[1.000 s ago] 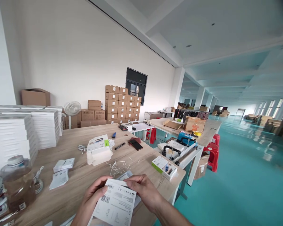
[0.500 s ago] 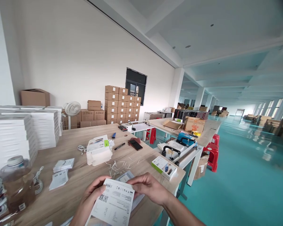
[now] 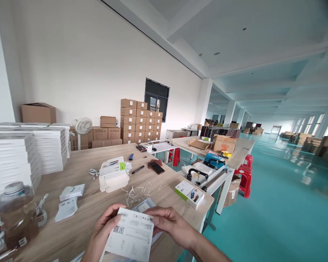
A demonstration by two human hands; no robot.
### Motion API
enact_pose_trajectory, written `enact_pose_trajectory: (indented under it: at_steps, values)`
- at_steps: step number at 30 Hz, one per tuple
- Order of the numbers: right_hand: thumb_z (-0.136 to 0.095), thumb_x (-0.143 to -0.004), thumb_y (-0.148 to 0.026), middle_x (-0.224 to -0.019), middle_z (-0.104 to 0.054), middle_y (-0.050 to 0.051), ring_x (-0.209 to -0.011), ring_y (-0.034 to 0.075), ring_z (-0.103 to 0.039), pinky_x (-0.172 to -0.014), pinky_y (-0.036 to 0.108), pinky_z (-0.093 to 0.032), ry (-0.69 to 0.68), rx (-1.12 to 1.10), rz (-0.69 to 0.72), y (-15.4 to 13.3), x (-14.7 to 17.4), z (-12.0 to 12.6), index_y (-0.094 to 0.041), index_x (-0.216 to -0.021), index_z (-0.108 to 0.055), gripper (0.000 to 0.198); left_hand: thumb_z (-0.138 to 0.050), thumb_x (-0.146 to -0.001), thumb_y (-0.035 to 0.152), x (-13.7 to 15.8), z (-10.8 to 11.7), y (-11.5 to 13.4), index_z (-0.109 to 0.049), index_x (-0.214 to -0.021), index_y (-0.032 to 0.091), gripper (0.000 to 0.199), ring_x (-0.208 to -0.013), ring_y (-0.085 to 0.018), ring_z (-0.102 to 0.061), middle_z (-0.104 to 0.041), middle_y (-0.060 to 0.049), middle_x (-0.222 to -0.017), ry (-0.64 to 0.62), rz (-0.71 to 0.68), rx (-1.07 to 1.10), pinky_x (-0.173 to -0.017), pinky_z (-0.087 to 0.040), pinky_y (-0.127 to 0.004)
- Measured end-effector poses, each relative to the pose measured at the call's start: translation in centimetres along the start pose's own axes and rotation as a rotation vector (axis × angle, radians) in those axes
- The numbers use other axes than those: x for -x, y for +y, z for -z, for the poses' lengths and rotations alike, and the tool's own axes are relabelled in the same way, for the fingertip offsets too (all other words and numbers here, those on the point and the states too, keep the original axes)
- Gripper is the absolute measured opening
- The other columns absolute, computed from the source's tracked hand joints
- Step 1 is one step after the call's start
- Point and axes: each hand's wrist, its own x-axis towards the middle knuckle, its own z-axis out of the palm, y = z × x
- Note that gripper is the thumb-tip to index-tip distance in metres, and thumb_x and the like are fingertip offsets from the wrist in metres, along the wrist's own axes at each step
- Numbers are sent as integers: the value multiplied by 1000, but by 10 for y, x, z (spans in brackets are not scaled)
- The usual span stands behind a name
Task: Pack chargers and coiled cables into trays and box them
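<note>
Between my two hands is a white printed leaflet [image 3: 131,233] with QR codes and small text, tilted toward me above the table's front edge. My left hand [image 3: 105,227] grips its left edge with the thumb on top. At the upper right corner my right hand [image 3: 169,222] pinches it between thumb and fingers. Partly hidden behind the leaflet lies a pale grey flat item [image 3: 144,205] on the wooden table [image 3: 93,189]. Just beyond are scattered thin white strips [image 3: 132,196].
An opened white box [image 3: 113,178], a marker [image 3: 138,169], a phone [image 3: 156,167] and a printed box [image 3: 190,193] lie around. Leaflets [image 3: 67,208], a large jar [image 3: 16,214] and stacked white boxes [image 3: 49,149] stand left. A clamp fixture [image 3: 198,174] is at right.
The leaflet and both hands have shifted very slightly left and down in view, along with a small turn of the camera. Both hands keep their hold.
</note>
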Motion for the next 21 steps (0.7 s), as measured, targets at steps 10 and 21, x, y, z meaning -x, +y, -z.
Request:
enact_pose_trajectory:
  at_steps: [10,21]
  values:
    - [-87,-47,-54,-161,-12,11,-144,45,-11,-115,62,-13,285,897,-42,24,-13,-25,-33,-153,-17,128,-75,-72,52,-16,3,-16,-54,-107,26,48,-82,-20,-67,-72,-1,-89,250,-248,-196,-74,-56,-28]
    - [-79,-46,-31,-157,-13,12,-141,48,-13,-109,61,-15,365,1222,39,45,-10,-6,-37,-150,-19,120,-68,-77,52,-20,11,-20,-60,-117,26,48,-104,-30,-70,-75,-6,-113,-17,-181,-524,-87,-58,-36]
